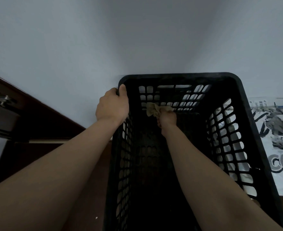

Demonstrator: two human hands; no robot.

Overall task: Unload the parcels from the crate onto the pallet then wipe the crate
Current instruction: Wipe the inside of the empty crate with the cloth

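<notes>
Beside a printed parcel (277,135), left hand (112,107) grips the crate (179,75) rim; right hand (168,118) clutches a cloth (151,110).

Crate (179,75): black throughout, walls pierced in a regular grid of rounded rectangular openings. Cloth (151,110): pale beige-yellow, no pattern discernible. Parcel (277,127): white wrapping printed in grey and black with a figure graphic, large grey outlined letters, and a small barcode strip near the top. Wall (104,39): plain pale blue-grey. Wooden furniture (42,114): dark reddish brown. Floor (94,197): mid brown.
</notes>
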